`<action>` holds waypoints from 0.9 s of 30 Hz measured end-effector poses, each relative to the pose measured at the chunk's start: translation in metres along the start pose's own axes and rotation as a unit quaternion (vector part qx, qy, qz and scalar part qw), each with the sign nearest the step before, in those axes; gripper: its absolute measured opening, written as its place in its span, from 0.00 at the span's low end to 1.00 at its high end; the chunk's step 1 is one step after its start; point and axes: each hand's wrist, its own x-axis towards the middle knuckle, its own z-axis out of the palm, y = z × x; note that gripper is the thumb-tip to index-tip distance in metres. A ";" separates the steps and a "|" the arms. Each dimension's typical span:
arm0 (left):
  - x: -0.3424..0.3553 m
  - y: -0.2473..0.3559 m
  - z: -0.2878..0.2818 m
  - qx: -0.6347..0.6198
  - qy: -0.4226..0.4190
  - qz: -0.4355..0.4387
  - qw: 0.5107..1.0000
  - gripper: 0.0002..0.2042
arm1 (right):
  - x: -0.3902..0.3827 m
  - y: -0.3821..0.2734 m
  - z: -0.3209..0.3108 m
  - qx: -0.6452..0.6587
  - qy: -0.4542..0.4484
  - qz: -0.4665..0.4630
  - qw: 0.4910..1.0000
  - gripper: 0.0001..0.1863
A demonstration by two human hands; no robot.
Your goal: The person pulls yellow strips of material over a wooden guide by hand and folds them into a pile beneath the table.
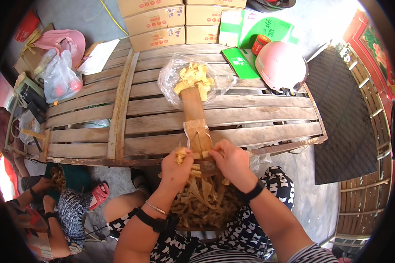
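My left hand (pixel 175 168) is closed around crumpled pale yellow dried strips (pixel 181 154) beside the lower end of a narrow wooden board (pixel 192 106). My right hand (pixel 231 163) pinches a flat yellowish strip (pixel 204 153) at that same end, over the bench's front edge. The board, wrapped partway with tape, reaches back to a clear plastic bag (pixel 168 81) topped by a pile of pale yellow pieces (pixel 193 75). Below my hands, between my legs, a container holds many brown dried strips (pixel 199 204), partly hidden by my forearms.
The slatted bench (pixel 259 105) carries a pink helmet (pixel 280 65), green card (pixel 240 64), cartons (pixel 158 39), plastic bags (pixel 63 76) and a pink cap (pixel 74 41). A co-worker's hands (pixel 44 186) are at a green basin (pixel 79 177) lower left. A dark mesh mat (pixel 342 122) stands right.
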 end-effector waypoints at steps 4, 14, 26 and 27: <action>-0.009 0.007 0.000 -0.014 -0.022 0.007 1.000 0.05 | 0.000 0.012 -0.006 -0.028 0.032 0.016 0.999 0.09; -0.082 -0.013 0.069 0.139 -0.331 0.000 0.933 0.28 | 0.003 -0.025 -0.028 0.270 0.013 0.024 0.963 0.08; -0.048 0.060 -0.006 -0.028 -0.069 0.124 0.990 0.10 | -0.010 -0.024 -0.024 0.172 -0.090 -0.133 0.972 0.07; -0.046 0.061 -0.002 0.017 -0.045 0.120 0.992 0.09 | -0.014 -0.028 -0.022 0.152 -0.114 -0.189 0.963 0.06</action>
